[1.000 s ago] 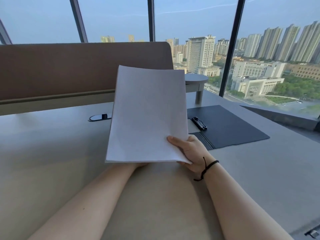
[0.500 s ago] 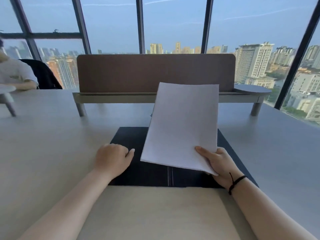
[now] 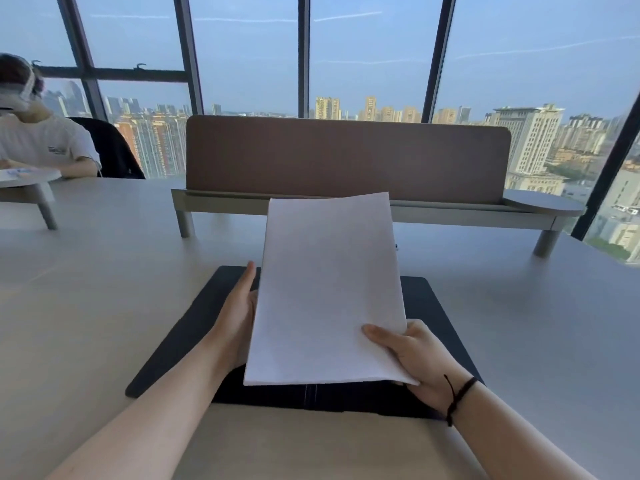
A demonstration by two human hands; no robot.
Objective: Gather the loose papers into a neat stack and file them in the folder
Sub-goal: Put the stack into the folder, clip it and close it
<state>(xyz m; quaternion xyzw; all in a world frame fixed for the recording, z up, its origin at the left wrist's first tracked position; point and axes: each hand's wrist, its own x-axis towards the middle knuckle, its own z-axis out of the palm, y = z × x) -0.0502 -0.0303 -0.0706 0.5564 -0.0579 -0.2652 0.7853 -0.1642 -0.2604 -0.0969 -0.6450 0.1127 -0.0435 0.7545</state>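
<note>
A white stack of papers (image 3: 329, 289) is held up above the middle of a dark open folder (image 3: 187, 334) that lies flat on the table. My right hand (image 3: 415, 355) grips the stack's lower right corner, thumb on top. My left hand (image 3: 239, 317) lies flat against the stack's left edge, fingers straight and pointing away from me. The stack hides the folder's middle and its clip. The folder's spine (image 3: 313, 396) shows just under the stack's near edge.
The grey table (image 3: 86, 306) spreads wide on both sides. A brown divider screen (image 3: 346, 157) on a low shelf stands behind the folder. A person in a white shirt (image 3: 41, 143) sits at the far left. Windows run along the back.
My left hand has left the folder's left half and come up against the stack's left edge. The stack has swung more upright and squarer over the folder; the view turned left.
</note>
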